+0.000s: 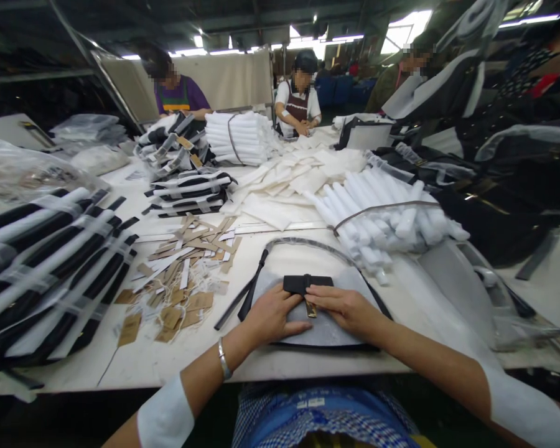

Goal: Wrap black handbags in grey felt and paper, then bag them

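A black handbag lies flat before me, its front covered by a pale translucent sheet (354,283). Its handle (317,241), wrapped in clear film, arches away from me. Across the middle sits a black strap tab (295,284) with a gold-coloured metal clasp (311,309). My left hand (273,316) rests on the sheet, fingers stretched out and fingertips at the tab's left side. My right hand (350,309) lies with straight fingers over the right part of the tab, touching it beside the clasp. What lies beneath its fingertips is hidden.
Paper tags with strings (182,311) lie left of the bag. Wrapped black straps (51,267) are stacked further left. A bundle of white foam rolls (382,208) stands at right, and white sheets (289,180) spread behind. Co-workers (298,102) work across the table.
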{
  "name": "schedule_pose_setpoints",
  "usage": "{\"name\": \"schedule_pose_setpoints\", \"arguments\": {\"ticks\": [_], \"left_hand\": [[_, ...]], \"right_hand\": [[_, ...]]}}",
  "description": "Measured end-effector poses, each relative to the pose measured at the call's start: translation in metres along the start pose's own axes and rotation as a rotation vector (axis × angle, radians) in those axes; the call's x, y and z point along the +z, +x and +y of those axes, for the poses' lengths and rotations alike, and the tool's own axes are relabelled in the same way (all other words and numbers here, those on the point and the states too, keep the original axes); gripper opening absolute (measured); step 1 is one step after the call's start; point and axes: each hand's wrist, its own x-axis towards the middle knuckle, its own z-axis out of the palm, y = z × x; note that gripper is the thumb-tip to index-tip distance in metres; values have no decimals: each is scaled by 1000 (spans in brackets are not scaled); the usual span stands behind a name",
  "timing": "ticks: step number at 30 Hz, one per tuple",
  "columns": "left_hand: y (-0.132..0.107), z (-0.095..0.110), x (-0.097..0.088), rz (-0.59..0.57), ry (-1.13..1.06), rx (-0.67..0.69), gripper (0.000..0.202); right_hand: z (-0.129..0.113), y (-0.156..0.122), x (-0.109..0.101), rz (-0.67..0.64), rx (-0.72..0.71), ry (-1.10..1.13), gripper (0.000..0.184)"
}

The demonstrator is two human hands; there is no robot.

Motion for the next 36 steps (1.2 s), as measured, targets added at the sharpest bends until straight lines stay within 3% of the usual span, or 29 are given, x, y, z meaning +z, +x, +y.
{"name": "schedule_pose_setpoints", "arguments": {"ticks": [6, 10, 13, 15, 19, 24, 30, 36], "left_hand": [[-3, 2, 2, 53, 15, 8, 53], [-11, 6, 6, 180, 148, 16, 52], [-18, 8, 5, 252, 247, 108, 38], [-22, 8, 3, 198, 242, 243, 30], [-26, 11, -3, -26, 71, 449, 40], [-26, 19, -12, -195, -57, 301, 41], [-24, 23, -15, -206, -77, 271, 40], [-28, 28, -13, -195, 7, 242, 42]], "right_hand": [[3, -7, 12, 35, -82, -65, 48], [3, -11, 19, 40, -122, -130, 49], [4, -12, 22, 36, -136, -184, 48], [4, -11, 24, 34, -140, -193, 48], [5, -10, 25, 13, -140, -190, 46], [4, -6, 19, 2, -145, -206, 40], [-8, 15, 0, -151, -174, -255, 23], [-4, 33, 0, -266, -241, -310, 17]]}}
